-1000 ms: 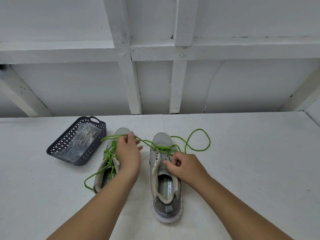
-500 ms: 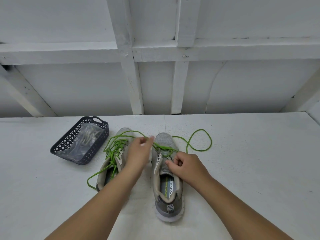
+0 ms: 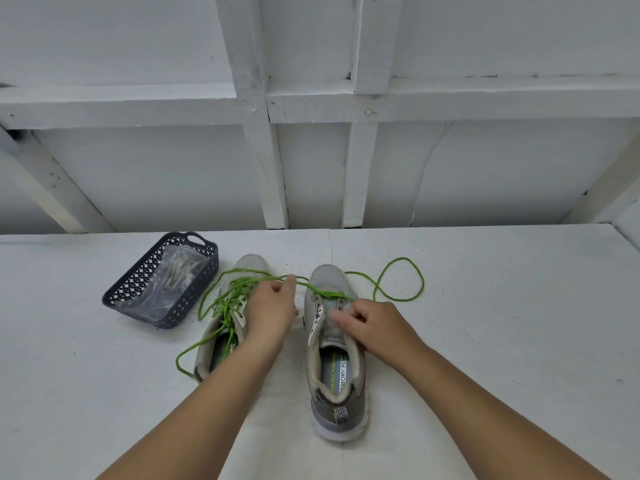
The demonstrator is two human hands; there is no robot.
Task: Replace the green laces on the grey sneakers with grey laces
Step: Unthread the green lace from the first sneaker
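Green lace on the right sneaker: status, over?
Left hand pinches the green lace, drawing it across. Right hand pinches at the right sneaker eyelets. Lace mostly out. Left sneaker fully laced. Nothing in the way.

White tabletop (image 3: 502, 341) meets a white timber-framed wall (image 3: 311, 161).

Two grey mesh sneakers (image 3: 335, 344) sit side by side on the white table (image 3: 502, 341), toes away. Dark perforated plastic basket (image 3: 162, 282) lies left of them, clear plastic bag (image 3: 173, 282) inside. Green lace (image 3: 398, 282) loops right of the right shoe. Left hand (image 3: 273, 306) between shoes; right hand (image 3: 374, 323) over right shoe.
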